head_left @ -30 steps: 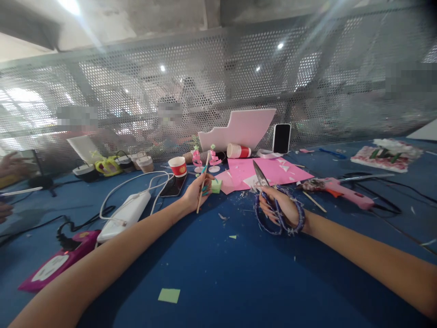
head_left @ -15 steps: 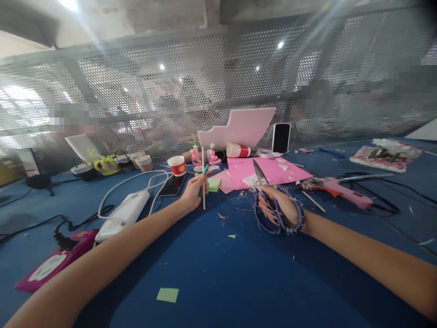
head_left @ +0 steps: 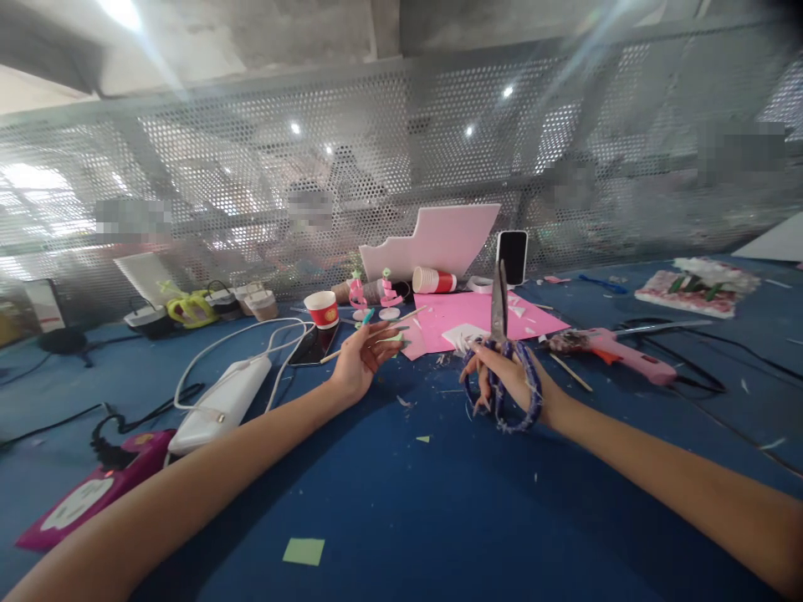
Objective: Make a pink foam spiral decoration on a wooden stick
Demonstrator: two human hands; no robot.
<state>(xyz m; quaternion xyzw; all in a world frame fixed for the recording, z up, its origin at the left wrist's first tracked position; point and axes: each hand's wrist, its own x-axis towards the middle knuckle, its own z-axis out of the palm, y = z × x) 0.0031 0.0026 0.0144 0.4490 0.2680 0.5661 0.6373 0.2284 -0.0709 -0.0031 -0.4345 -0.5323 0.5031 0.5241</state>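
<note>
My left hand [head_left: 359, 359] is turned palm up, its fingers loosely curled. A thin wooden stick [head_left: 329, 357] slants through this hand, both ends showing past it. A small blue strip [head_left: 368, 316] sticks out by the thumb; its kind I cannot make out. My right hand [head_left: 511, 374] grips scissors [head_left: 498, 309] by their blue-wrapped handles, blades pointing up and together. Behind the scissors lie pink paper sheets [head_left: 432, 313] with white scraps. Two small pink spiral figures on round bases, one of them the right spiral figure [head_left: 387, 293], stand beyond my left hand.
A red and white paper cup [head_left: 322, 310] stands by a dark phone [head_left: 307, 349]. A white power bank [head_left: 222, 405] and a magenta power strip [head_left: 94, 493] trail cables at left. At right lies a pink glue gun [head_left: 627, 353]. A green paper piece [head_left: 304, 551] rests in front.
The wooden stick has swung from upright to nearly level, and my left fingers have spread and turned palm up. The scissors have rotated from leaning left to pointing straight up.
</note>
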